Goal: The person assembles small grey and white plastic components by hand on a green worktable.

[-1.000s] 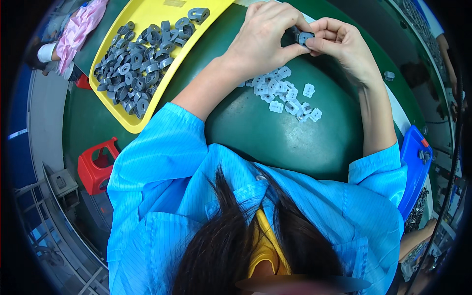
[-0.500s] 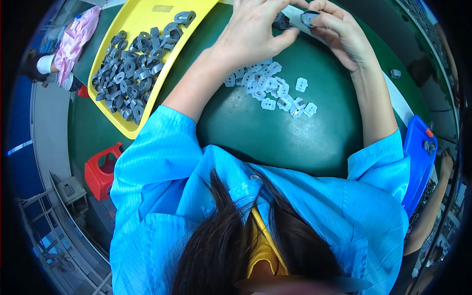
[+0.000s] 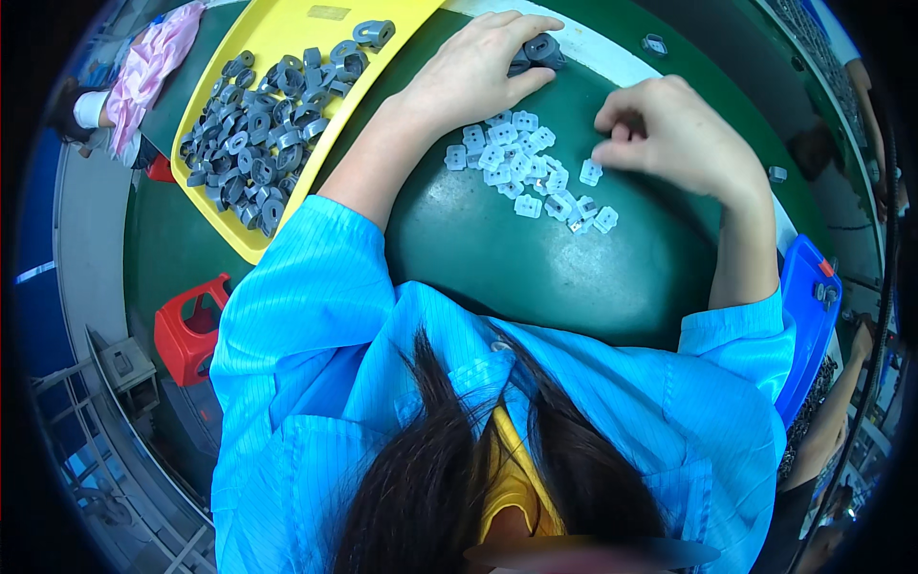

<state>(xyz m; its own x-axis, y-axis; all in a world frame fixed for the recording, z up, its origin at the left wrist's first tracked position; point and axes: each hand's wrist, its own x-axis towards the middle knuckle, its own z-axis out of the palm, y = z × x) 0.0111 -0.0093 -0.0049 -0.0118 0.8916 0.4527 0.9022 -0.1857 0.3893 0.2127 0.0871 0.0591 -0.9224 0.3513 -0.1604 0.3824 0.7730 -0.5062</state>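
Note:
My left hand [image 3: 467, 78] is curled around dark grey plastic parts [image 3: 543, 52] at the far side of the green table, with thumb and index finger on either side of them. My right hand [image 3: 674, 134] is over the table to the right, fingers bent, thumb and index finger apart and nothing visible between them. Its fingertips are at the edge of a small translucent white plastic piece [image 3: 590, 172]. A loose cluster of such white pieces [image 3: 516, 158] lies between my hands.
A yellow tray [image 3: 335, 143] of grey ring-shaped parts [image 3: 253, 143] stands at left. Beyond the white strip [image 3: 593, 48] lies a small grey-and-white part [image 3: 655, 44]. A blue tray [image 3: 798, 325] is at right, a red stool [image 3: 186, 330] at lower left. Another person's arm [image 3: 837, 421] shows at right.
My right hand has left the grey part and come nearer, down to the white pieces. A small part now lies beyond the white strip. My left hand keeps the grey parts.

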